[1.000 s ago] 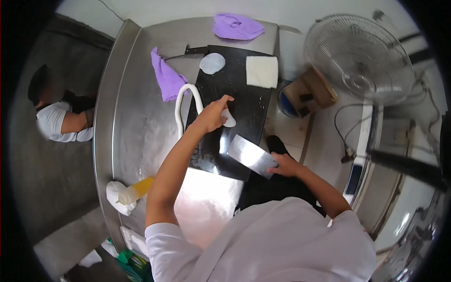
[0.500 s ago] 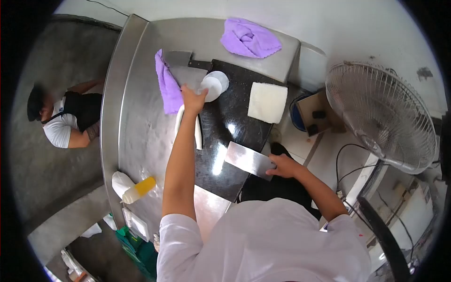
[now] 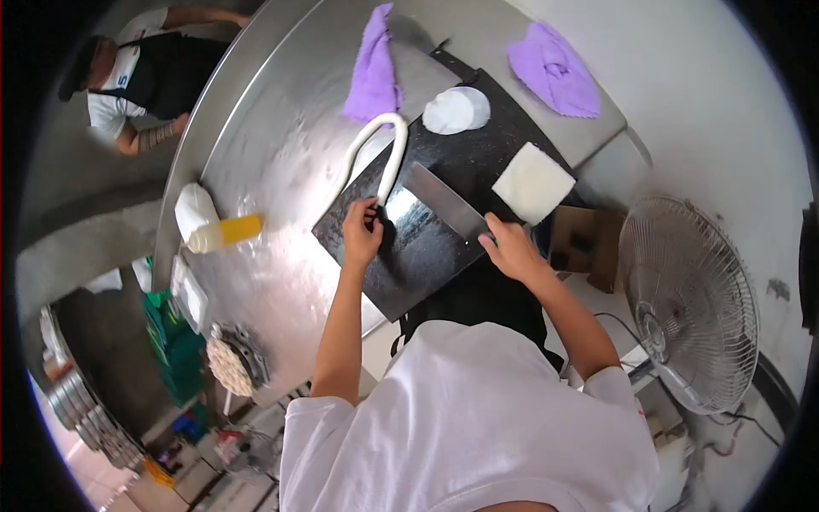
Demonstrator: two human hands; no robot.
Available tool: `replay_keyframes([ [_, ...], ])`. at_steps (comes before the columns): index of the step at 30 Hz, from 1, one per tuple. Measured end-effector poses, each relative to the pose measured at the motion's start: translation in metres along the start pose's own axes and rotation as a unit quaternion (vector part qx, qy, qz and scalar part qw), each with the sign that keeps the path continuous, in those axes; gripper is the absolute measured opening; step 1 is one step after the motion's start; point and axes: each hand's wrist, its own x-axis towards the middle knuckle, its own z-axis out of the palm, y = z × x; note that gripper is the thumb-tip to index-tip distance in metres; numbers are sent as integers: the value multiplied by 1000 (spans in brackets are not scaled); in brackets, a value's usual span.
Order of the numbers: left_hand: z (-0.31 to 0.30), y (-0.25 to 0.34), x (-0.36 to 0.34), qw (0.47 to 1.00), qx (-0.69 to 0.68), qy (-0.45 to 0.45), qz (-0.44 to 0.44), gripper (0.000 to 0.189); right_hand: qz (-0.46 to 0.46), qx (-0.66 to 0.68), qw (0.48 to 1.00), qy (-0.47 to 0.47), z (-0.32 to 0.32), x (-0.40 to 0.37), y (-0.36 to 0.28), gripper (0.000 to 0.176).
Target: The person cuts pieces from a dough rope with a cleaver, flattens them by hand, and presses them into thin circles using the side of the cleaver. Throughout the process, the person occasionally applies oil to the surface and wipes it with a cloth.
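At the near end of a long white dough rope [image 3: 397,152], my left hand [image 3: 362,235] has its fingers curled onto the tip. The rope bends in a loop from the black board [image 3: 418,273] onto the steel table. My right hand [image 3: 514,249] grips a cleaver [image 3: 448,203] by its handle; the wide blade lies low over the board, pointing toward the rope. Farther back on the board are overlapping round white pieces [image 3: 456,111], whose kind I cannot make out. A folded white cloth [image 3: 534,183] rests at the board's right edge.
Purple towels lie behind the rope [image 3: 374,72] and at the back right [image 3: 554,70]. On the steel table [image 3: 273,162], a bottle of yellow liquid [image 3: 226,233] lies at left. A standing fan [image 3: 689,305] is on the right. Another person [image 3: 153,72] stands beyond the table.
My left hand has left the round white pieces and come back toward me to the dough rope's end. The cleaver stays in my right hand, its blade now nearer the rope. The view has turned.
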Motion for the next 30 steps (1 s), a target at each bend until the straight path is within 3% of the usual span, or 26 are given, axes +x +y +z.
replay_keyframes([
  [4,9,-7,-1,996,-9,84,-1,28,-41,-89,994,-37,-9,39,-41,26],
  [12,6,-20,16,998,24,52,14,26,-32,-223,969,-99,9,55,-69,20],
  [14,6,-26,19,984,95,78,125,23,-36,-264,962,-60,28,52,-72,18],
  [15,9,-28,18,992,65,72,79,19,-33,-265,962,-61,42,48,-72,18],
  [18,15,-28,17,990,25,125,63,20,-8,-265,964,-29,67,51,-82,18],
  [20,14,-29,13,980,8,158,117,20,27,-207,977,-32,75,46,-86,26],
  [22,8,-23,-3,986,-124,107,-38,18,44,-143,989,-2,83,19,-81,29],
  [23,0,-17,-15,985,-126,83,-79,17,51,-82,995,23,86,4,-73,33],
  [24,-6,-10,-32,987,-127,68,-75,17,64,-78,994,29,94,-18,-65,33],
  [26,-9,2,-59,979,-188,-44,-65,13,27,8,983,182,114,-67,-50,39],
  [28,3,1,-74,968,-198,-154,31,13,96,70,968,223,123,-112,-56,39],
  [29,1,5,-74,961,-142,-195,136,13,104,77,964,234,130,-129,-58,39],
  [30,5,-2,-72,957,-140,-209,144,13,155,85,951,252,136,-146,-60,38],
])
